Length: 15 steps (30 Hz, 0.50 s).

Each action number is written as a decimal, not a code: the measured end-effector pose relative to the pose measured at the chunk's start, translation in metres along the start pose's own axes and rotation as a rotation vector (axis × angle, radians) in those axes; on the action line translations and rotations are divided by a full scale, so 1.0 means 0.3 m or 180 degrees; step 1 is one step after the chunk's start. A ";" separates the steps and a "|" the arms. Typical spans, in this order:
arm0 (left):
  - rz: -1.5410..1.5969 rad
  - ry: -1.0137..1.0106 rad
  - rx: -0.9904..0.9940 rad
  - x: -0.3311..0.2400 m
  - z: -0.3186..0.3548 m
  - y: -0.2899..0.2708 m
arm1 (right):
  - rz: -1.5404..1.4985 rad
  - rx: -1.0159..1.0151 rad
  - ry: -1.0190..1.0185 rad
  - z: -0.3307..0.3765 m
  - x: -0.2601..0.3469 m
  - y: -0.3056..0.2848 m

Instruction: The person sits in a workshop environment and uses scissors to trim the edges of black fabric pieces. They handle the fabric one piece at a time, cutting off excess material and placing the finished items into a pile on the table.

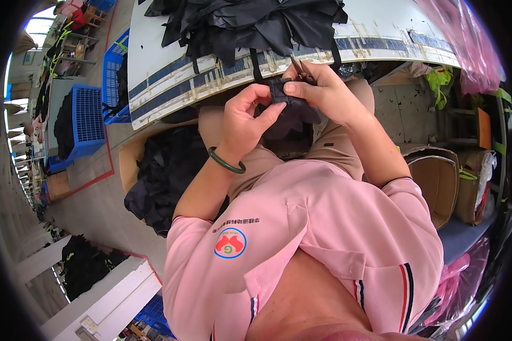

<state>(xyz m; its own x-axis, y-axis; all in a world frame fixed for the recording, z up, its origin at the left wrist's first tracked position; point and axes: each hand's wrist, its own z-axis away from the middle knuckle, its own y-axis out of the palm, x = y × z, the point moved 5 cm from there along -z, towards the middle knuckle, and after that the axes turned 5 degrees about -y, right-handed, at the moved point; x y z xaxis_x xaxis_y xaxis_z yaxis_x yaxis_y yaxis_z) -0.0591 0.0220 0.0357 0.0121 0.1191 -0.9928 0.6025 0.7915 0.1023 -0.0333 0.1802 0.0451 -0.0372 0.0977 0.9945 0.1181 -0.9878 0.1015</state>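
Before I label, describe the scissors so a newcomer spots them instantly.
Start at the white table, topped by a black cloth pile. At its near edge, the right hand holds the scissors, tips toward the pile. Brownish metal sets them apart from the held black cloth.

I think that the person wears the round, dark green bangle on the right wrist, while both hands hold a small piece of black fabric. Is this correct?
Not entirely: the round, dark green bangle is on the left wrist, as the head view shows. The left hand and right hand do hold the small piece of black fabric.
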 end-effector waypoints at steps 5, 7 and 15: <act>0.0678 -0.0081 -0.0261 0.002 -0.016 -0.006 | -0.0344 -0.0265 -0.0165 0.002 0.014 0.024; 0.0772 -0.0098 -0.0360 0.011 -0.015 -0.012 | -0.0153 -0.0448 -0.0382 0.007 0.005 0.018; 0.1044 0.0080 -0.0161 0.032 -0.019 0.014 | -0.1498 -0.0085 0.0495 0.028 -0.106 0.036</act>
<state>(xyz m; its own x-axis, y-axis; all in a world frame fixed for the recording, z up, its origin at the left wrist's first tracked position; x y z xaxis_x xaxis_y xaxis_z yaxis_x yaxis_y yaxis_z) -0.0611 0.0298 0.0270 0.1788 0.3867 -0.9047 0.5294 0.7373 0.4197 -0.0225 0.1674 0.0149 -0.2280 0.5167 0.8252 0.0274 -0.8438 0.5360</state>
